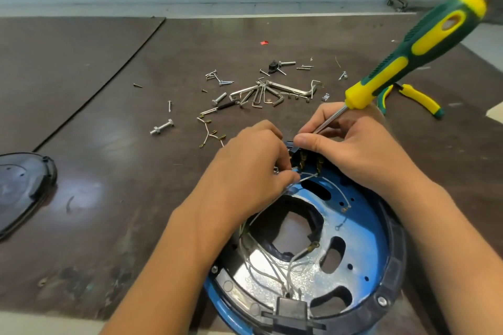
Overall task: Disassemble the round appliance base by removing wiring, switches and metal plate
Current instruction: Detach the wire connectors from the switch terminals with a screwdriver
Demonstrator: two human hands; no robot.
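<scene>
The round appliance base (392, 266) lies open side up at the near table edge, blue rim around a shiny metal plate (362, 231) with slots. White wires (272, 266) loop across the plate to a black connector block (291, 307) at the front. At the far rim sits a black switch (298, 156) with brass terminals. My left hand (253, 160) pinches a white wire beside that switch. My right hand (351, 149) grips the metal shaft of a green and yellow screwdriver (416, 49), its tip hidden between my fingers at the switch.
Loose screws, bolts and hex keys (261, 92) lie scattered behind the base, with a removed wire piece (209, 133) and a small black part (272, 66). Yellow-handled pliers (419, 99) lie at the right. A dark oval cover (24, 187) rests at the left edge.
</scene>
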